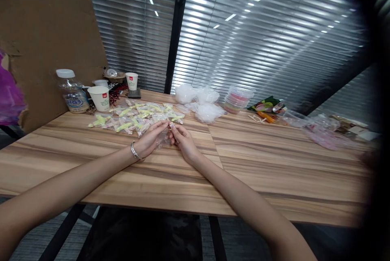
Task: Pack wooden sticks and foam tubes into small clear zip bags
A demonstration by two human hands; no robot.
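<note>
My left hand [151, 138], with a silver bracelet at the wrist, and my right hand [182, 139] meet over the table. Between them hangs a small clear plastic bag [161, 140], pinched near its top by the fingertips of both. Whatever is inside the bag is too small to make out. Just beyond my hands lies a spread of small clear packets [126, 125] with yellow-green and pinkish pieces in them.
Wooden table [122, 183]. At the back left stand a jar [73, 97], a paper cup [100, 99] and another cup [132, 81]. White plastic bundles [209, 112], stacked round tubs [237, 100] and crumpled pink plastic [329, 137] lie towards the right.
</note>
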